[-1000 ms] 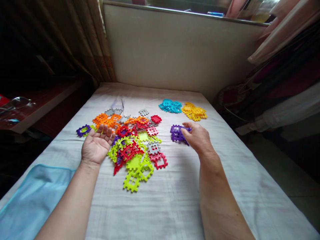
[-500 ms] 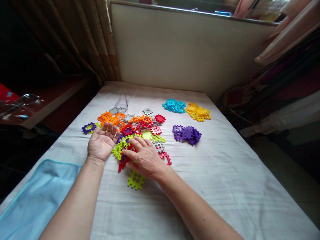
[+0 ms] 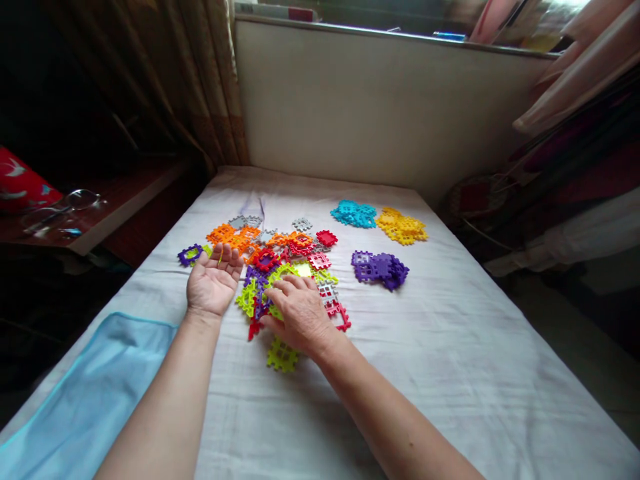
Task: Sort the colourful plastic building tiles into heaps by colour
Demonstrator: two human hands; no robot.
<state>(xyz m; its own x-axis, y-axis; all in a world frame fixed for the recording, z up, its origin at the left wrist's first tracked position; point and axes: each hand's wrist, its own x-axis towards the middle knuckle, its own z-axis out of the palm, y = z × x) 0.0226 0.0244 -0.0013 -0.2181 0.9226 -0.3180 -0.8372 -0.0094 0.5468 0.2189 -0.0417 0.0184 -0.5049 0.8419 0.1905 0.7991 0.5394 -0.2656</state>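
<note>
Palm up, my left hand [image 3: 214, 281] is at the left of a mixed heap of plastic interlocking tiles, its fingers loosely spread. A thin yellow-green sliver shows at its fingers; I cannot tell whether it rests there or lies behind. My right hand [image 3: 303, 312] is palm down over the heap, fingers apart and thumb out, by a yellow-green tile [image 3: 283, 272]. Its fingertips partly hide the tiles beneath. Purple tiles [image 3: 256, 277] and a red tile [image 3: 255, 329] show between the hands. Another yellow-green tile [image 3: 283, 355] lies below my right hand.
Sorted piles of blue tiles [image 3: 353, 213], yellow tiles [image 3: 401, 227] and purple tiles [image 3: 381, 269] lie on the right of the sheet-covered surface [image 3: 440, 373]. Orange tiles [image 3: 231, 237] are at the heap's back. A light blue cloth [image 3: 110, 380] lies front left; glasses [image 3: 83, 199] rest on a side table.
The view has shifted slightly, moving everything right in the picture. My right hand no longer has the red tile under its fingers, and more purple and yellow-green tiles show there. My left hand stays palm up.
</note>
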